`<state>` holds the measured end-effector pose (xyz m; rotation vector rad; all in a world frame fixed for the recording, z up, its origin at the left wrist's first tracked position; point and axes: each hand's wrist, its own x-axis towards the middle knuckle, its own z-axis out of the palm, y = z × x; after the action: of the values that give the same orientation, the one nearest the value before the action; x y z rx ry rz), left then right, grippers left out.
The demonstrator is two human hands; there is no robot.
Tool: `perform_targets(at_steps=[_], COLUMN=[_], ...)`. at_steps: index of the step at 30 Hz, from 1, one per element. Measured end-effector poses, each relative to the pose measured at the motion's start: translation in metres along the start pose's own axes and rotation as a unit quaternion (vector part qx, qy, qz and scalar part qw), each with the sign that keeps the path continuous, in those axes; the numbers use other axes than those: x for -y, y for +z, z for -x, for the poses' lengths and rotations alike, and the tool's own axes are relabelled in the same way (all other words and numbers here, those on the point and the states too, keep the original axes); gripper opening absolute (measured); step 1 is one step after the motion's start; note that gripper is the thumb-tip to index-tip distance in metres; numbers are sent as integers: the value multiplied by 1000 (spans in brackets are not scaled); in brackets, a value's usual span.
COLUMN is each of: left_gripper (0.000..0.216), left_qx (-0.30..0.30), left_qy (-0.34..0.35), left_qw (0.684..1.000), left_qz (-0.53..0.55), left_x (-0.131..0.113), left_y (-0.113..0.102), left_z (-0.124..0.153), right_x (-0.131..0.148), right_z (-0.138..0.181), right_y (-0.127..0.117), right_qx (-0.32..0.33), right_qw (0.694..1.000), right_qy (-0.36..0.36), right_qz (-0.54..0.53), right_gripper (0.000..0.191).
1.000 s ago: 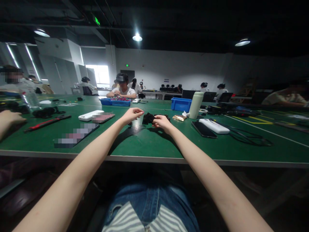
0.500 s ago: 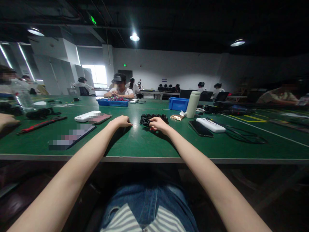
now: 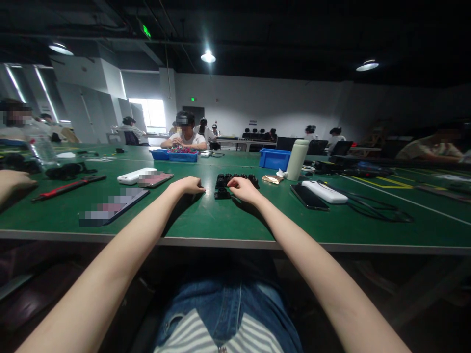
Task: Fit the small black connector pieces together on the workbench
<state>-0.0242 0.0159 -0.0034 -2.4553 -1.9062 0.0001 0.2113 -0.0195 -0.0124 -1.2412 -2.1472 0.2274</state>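
My left hand rests on the green table, fingers loosely bent and a little apart, with nothing visible in them. To its right lies a tight cluster of small black parts, whose exact kind I cannot make out. One separate black block-shaped part sits just in front of the cluster, on the near side. My right hand is beside this block, its bent fingers over the cluster's near edge. Finger and thumb look apart, and no part shows lifted between them. The hand hides some of the cluster's right side.
Phones, white power banks and a cable lie about. Behind stand a pale green bottle, a blue bin and blue trays. Another person's hand is at far left, near a red-and-black tool.
The black block that my right hand held raised now sits on the table in front of the cluster, and the fingers have let go of it. My left hand has barely moved.
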Motion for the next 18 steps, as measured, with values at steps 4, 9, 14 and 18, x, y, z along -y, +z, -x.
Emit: perform_targets(at_steps=[4,9,14,18], left_gripper=[55,47,39,35], left_qx=[5,-1,-35,-102], left_qy=[3,15,39,79], left_qw=[1000,1000,999,991], left_qz=[18,12,17,35], left_x=[0,0,-4,-13], left_y=[-7,-10,-14,-18], left_z=[5,9,14,18], right_x=[5,8,6,5], right_z=[2,6,7,3], right_y=[-2,-1,1,2], right_qx=[-21,47,104,39], right_qw=[999,996,992,995], right_qy=[-40,-63,-64,-49], right_qz=[-27,-46,-40,-76], right_gripper=[19,29,32,25])
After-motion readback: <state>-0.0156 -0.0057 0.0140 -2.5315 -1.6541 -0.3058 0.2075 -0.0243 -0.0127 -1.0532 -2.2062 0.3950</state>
